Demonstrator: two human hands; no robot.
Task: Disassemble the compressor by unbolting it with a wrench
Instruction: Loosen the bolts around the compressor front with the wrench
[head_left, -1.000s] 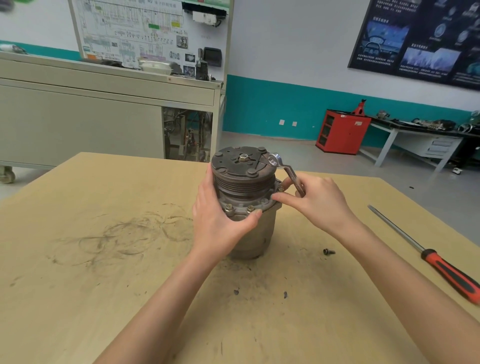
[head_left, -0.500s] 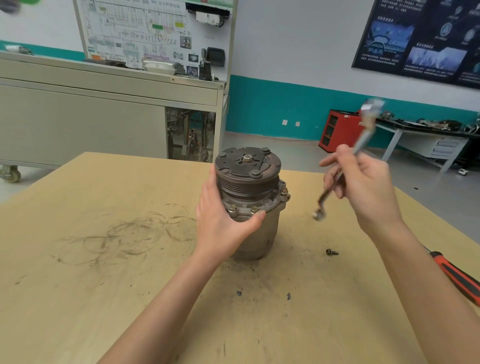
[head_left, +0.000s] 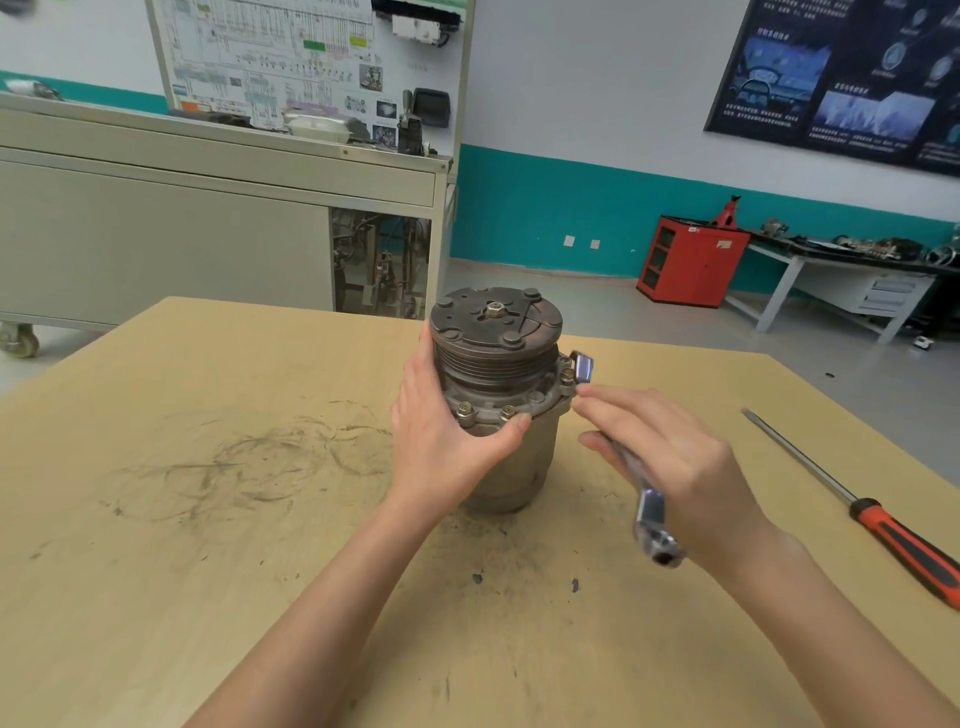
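The right hand (head_left: 670, 467), at the right of centre, is holding the wrench (head_left: 652, 514) with its fingers curled round the shaft and the index finger reaching out toward the compressor. The wrench is slanting from its near end, which is sticking out below the palm, up to its far head. That head is sitting just beside a bolt on the right edge of the compressor's flange; whether it is seated on that bolt cannot be told.

The left hand (head_left: 452, 441), at the centre of the frame, is gripping the compressor (head_left: 498, 364) from the left. Its thumb is pressing across the front of the flange and its fingers are wrapping behind the grooved pulley. The compressor is standing upright in the middle of the tabletop (head_left: 208, 571), clutch plate facing up, with flange bolts (head_left: 465, 409) showing along the front rim.

Dark scuff marks (head_left: 270, 462) are curling across the tabletop to the left of the hands. A screwdriver (head_left: 883, 525) with a red and black handle is lying at the right edge, well apart from the compressor.

Beyond the tabletop, a grey cabinet (head_left: 208, 234) is filling the upper left, with a wiring-diagram board (head_left: 291, 57) standing above it. A red cabinet (head_left: 691, 260) is standing against the teal wall at the upper right.
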